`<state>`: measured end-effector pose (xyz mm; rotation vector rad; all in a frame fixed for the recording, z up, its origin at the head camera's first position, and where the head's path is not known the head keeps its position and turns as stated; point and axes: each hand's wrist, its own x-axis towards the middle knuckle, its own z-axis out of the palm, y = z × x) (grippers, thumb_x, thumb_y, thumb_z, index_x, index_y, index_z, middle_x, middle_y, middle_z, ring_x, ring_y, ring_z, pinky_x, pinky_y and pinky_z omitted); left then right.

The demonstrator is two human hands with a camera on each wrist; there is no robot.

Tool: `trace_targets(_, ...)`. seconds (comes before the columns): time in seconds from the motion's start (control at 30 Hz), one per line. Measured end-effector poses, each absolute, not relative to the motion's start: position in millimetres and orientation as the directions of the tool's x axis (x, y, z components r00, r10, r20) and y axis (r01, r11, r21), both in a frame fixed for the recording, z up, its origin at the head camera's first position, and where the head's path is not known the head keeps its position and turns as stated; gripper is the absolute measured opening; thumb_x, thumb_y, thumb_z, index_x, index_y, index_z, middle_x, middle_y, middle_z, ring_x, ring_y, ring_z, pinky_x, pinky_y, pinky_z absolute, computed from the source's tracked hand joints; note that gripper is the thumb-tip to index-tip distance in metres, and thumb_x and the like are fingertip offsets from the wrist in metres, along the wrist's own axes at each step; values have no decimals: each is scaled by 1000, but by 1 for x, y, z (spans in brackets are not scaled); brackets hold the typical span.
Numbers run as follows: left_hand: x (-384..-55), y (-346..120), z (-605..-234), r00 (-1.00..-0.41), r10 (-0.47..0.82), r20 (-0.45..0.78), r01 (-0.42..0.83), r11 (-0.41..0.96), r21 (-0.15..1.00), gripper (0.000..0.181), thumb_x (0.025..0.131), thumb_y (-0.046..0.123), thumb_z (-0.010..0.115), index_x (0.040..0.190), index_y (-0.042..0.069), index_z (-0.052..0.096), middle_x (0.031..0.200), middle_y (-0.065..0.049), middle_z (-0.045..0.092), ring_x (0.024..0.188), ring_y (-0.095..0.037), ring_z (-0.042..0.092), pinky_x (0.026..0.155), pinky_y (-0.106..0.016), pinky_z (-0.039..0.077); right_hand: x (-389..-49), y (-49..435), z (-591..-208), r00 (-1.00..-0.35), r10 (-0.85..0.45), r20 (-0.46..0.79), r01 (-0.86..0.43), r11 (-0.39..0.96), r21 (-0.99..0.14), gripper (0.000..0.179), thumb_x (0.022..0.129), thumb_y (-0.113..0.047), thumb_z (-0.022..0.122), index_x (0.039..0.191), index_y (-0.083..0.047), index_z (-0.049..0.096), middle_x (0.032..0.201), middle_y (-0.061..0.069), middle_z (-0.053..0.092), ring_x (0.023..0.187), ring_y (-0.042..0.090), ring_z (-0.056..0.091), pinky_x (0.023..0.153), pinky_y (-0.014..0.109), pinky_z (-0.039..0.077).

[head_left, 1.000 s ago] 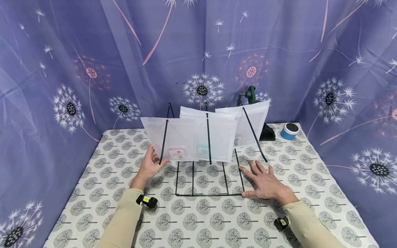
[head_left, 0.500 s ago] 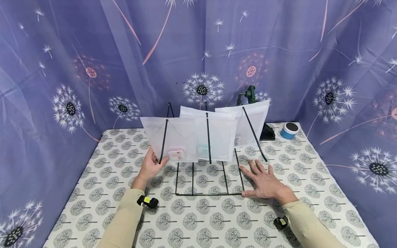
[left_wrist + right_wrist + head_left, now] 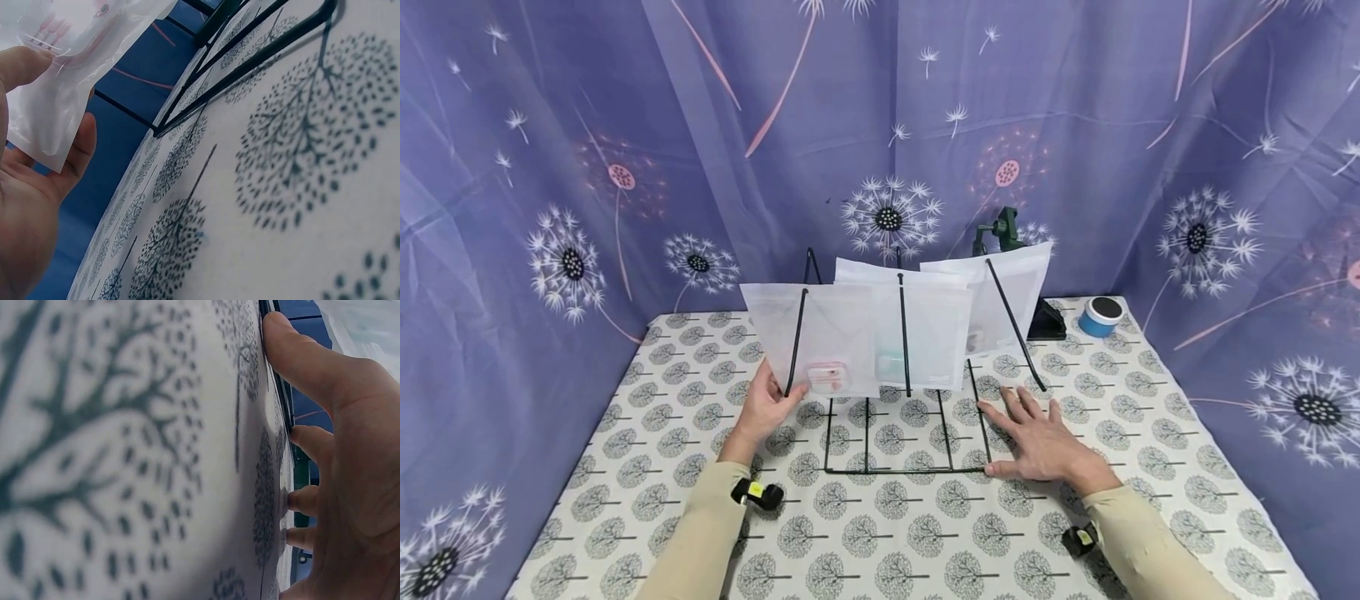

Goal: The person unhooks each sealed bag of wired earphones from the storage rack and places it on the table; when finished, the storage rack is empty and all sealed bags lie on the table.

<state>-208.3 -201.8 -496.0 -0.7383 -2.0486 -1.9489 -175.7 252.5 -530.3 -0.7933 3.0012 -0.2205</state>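
Observation:
Three translucent pouches hang on a black wire rack (image 3: 906, 350). My left hand (image 3: 763, 410) pinches the lower left corner of the left pouch (image 3: 844, 329), thumb in front and fingers behind. Inside that pouch is a small pink item (image 3: 827, 377); pink fork-like prongs (image 3: 53, 31) show through the film in the left wrist view. The middle pouch (image 3: 938, 333) holds a pale green item, and the right pouch (image 3: 1007, 304) leans tilted. My right hand (image 3: 1045, 446) lies spread on the table, thumb and fingertips at the right side of the rack's base.
A blue jar (image 3: 1097, 325) with a white and black lid stands at the back right. Behind the right pouch is a dark green clamp stand (image 3: 1003, 227). A tree-print cloth (image 3: 925, 533) covers the table, and purple dandelion curtains (image 3: 760, 192) surround it.
The left pouch's lower edge has come slightly down and its pink item looks more tilted. My left hand has shifted a little with it; the right hand stays put.

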Motion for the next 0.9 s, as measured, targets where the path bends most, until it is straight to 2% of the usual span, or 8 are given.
trace_targets(0.17, -204, -201, -494, -852, 219, 475, 489, 10, 872, 50, 82, -23, 57, 127, -15, 37, 120, -16, 64, 107, -9, 66, 90, -29, 57, -176, 252, -530, -869, -495, 9, -491, 858, -150, 101, 72, -82, 57, 153, -26, 31, 157, 26, 24, 142, 53, 20, 99, 85, 15)
trace_targets(0.3, -201, -201, -497, -855, 223, 469, 486, 28, 873, 49, 83, -22, 58, 127, -15, 37, 119, -21, 62, 106, -10, 66, 88, -31, 58, -176, 252, -530, -870, -493, 0, -487, 860, -155, 102, 72, -82, 57, 153, -26, 31, 158, 25, 23, 143, 52, 18, 100, 85, 14)
trace_targets(0.67, -201, -206, -516, -859, 223, 461, 482, 47, 875, 48, 85, -15, 62, 128, -9, 41, 119, -14, 64, 104, -11, 66, 87, -29, 58, -176, 253, -531, -869, -496, 6, -491, 859, -144, 101, 72, -83, 55, 153, -26, 32, 158, 26, 23, 142, 53, 19, 99, 85, 15)
trace_targets(0.9, -192, -207, -511, -902, 215, 375, 398, 73, 914, 52, 85, -13, 62, 132, -6, 40, 121, -1, 64, 108, -7, 64, 92, -27, 56, -176, 252, -529, -868, -496, -8, -489, 858, -158, 102, 71, -84, 55, 153, -27, 31, 159, 23, 23, 143, 51, 20, 101, 84, 15)
